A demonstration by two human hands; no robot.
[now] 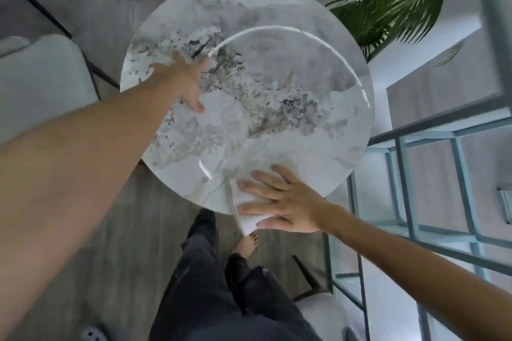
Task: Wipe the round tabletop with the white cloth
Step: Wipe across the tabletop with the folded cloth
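The round tabletop [266,97] is glossy white marble with grey and tan veining, seen from above. A folded white cloth [248,217] lies at its near edge and hangs partly over the rim. My right hand [282,199] presses flat on the cloth, fingers spread and pointing left. My left hand [184,81] rests flat on the left part of the tabletop, fingers apart, holding nothing.
A grey upholstered chair [41,83] stands left of the table. A palm plant [382,0] is at the far right. A blue metal shelf frame [432,180] runs along the right side. My dark trousers [221,285] and a bare foot [248,243] show below, with a chair leg [307,274] nearby.
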